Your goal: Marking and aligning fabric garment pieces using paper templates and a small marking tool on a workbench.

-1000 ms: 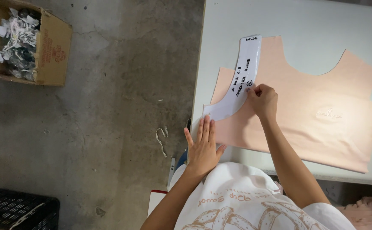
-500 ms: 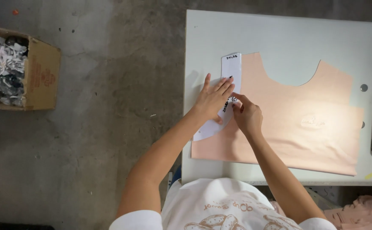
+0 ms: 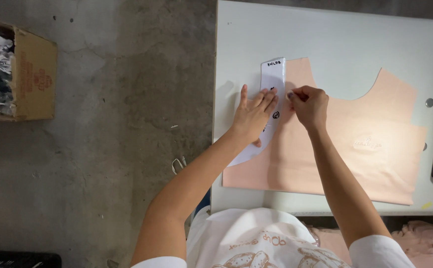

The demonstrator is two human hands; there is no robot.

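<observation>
left hand (image 3: 253, 115) flat, unclenched, on white template (image 3: 272, 84) | right hand (image 3: 309, 105) clenched – contents unclear | pink fabric (image 3: 370, 149) beneath – cardboard box (image 3: 33, 74) far left

White short-sleeved shirt with tan printed lettering

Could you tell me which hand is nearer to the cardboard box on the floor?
Left. The left hand lies flat on the white template, on the side toward the box; the right hand is farther away, over the pink fabric.
</observation>
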